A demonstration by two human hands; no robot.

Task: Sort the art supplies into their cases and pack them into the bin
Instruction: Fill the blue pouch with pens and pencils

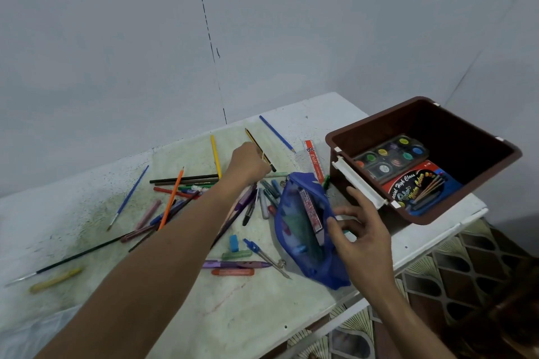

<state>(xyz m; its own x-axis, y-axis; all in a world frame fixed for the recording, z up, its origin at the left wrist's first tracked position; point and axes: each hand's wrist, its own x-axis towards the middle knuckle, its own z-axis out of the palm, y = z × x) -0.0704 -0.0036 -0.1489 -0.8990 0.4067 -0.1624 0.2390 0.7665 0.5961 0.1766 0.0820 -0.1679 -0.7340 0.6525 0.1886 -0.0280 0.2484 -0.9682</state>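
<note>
My left hand (248, 162) reaches over the table and grips a yellow-and-black striped pencil (253, 138) lying near the back. My right hand (360, 230) pinches the open edge of a blue mesh pencil pouch (300, 230), which holds several pens and a ruler. A brown bin (420, 114) at the right holds a round-pan watercolour set (392, 156) and a red and blue paint box (420, 186). Several pencils, brushes, crayons and pens lie scattered on the table, among them an orange pencil (173, 198) and a blue pencil (277, 134).
A white table (320, 108) with a stained green patch stands against a grey wall. A blue eraser (234, 243), a compass (264, 255), a purple pen (236, 264) and an orange ruler (313, 159) lie near the pouch. Patterned floor (466, 271) shows at the lower right.
</note>
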